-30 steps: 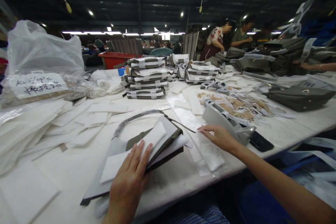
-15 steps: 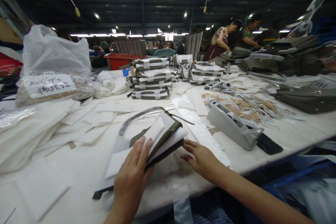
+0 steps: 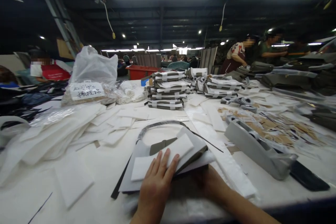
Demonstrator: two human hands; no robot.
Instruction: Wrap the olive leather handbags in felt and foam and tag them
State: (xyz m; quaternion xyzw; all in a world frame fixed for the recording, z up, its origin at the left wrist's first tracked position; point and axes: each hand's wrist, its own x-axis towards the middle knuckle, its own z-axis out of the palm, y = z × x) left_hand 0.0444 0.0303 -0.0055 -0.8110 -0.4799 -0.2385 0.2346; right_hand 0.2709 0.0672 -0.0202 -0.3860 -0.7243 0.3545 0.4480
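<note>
Olive handbag (image 3: 160,146) lies beneath a foam sheet (image 3: 181,147), left hand (image 3: 157,185) flat atop, fingers slightly spread; right hand (image 3: 212,182) blurred, grip indiscernible.

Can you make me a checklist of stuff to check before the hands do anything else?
1. Left hand steadying the white sheet: ok, fingers spread on it.
2. White sheet on top of the grey-green bag: ok.
3. Right hand gripping firmly: cannot tell, blurred and partly hidden at the bag's edge.
4. Thin dark strap tucked in: not ok, it sticks out rightward.
5. Tape dispenser on the table: ok, right of the bag.
</note>
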